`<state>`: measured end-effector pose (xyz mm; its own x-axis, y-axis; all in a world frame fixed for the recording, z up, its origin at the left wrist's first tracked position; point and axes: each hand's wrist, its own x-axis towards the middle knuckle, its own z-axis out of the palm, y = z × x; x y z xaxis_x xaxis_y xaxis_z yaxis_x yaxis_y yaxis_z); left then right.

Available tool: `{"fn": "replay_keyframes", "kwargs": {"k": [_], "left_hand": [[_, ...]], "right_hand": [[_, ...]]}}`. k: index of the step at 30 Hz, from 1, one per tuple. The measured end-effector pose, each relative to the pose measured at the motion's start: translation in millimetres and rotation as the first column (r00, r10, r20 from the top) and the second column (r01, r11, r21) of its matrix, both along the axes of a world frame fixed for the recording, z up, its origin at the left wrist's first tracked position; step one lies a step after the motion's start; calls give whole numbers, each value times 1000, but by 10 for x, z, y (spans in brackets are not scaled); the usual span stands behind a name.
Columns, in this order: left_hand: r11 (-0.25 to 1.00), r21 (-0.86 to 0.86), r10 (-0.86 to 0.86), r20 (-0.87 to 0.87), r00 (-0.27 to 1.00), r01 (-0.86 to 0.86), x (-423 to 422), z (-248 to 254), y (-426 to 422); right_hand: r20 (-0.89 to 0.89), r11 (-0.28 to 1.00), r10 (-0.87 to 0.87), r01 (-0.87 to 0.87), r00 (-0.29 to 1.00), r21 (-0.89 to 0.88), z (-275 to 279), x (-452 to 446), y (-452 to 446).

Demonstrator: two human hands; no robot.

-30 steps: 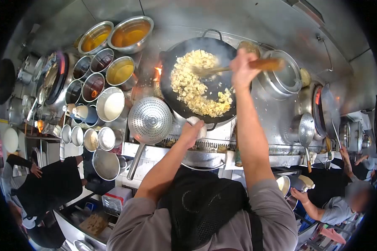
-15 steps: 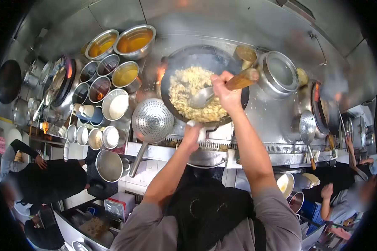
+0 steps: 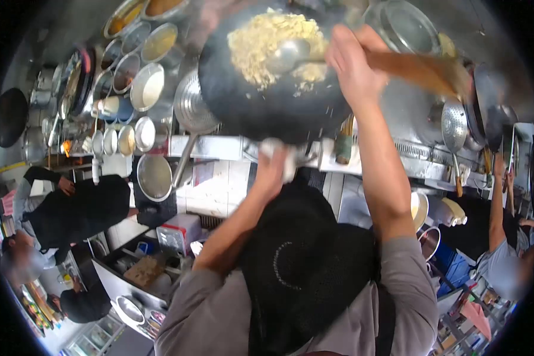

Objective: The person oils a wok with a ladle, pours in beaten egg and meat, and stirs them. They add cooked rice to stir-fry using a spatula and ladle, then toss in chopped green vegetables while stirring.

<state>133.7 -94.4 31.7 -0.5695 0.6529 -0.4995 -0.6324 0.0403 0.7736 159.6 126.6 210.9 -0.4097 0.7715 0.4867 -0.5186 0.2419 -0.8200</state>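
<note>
My left hand (image 3: 271,173) is closed on a white cloth (image 3: 288,161) at the near edge of the black wok (image 3: 267,115). The wok looks tilted, and its near wall is mostly bare. Pale yellow, chopped-looking fried food (image 3: 258,44) is gathered toward the far side; I cannot tell exactly what it is. My right hand (image 3: 357,65) wraps around the thick wooden handle of a ladle (image 3: 288,56). The ladle's metal bowl rests in or just over the food. Motion blurs the handle's end.
A perforated strainer (image 3: 190,104) lies left of the wok. Beyond it are several sauce pots, including one with white contents (image 3: 147,87). A lidded steel pot (image 3: 404,26) stands at the far right. Another skimmer (image 3: 454,124) lies right. People work at both sides.
The wok has tipped and come nearer to the camera, and the food has slid together at its far side. My right hand and the ladle have moved up and right. The view has shifted.
</note>
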Motion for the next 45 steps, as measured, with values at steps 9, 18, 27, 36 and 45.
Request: {"fn": "replay_keyframes", "kwargs": {"k": [9,18,27,36,45], "left_hand": [[997,28,74,103,992,-77,-800,299,1035],[999,38,-21,-106,994,26,-904,-438,1105],[996,-72,-59,-42,997,56,-1023,-281,1087],[974,-93,-210,-21,978,207,-1166,-378,1072],[994,1,-108,-87,990,109,-1129,-612,1122]], "right_hand": [[-69,992,-123,120,990,-36,42,-839,319],[382,956,-293,274,876,105,-342,-724,374],[29,956,-269,271,963,-112,-79,-397,683],[-37,890,-362,334,931,-311,-146,-872,909],[-77,935,-198,165,977,-313,-235,-1015,954]]}}
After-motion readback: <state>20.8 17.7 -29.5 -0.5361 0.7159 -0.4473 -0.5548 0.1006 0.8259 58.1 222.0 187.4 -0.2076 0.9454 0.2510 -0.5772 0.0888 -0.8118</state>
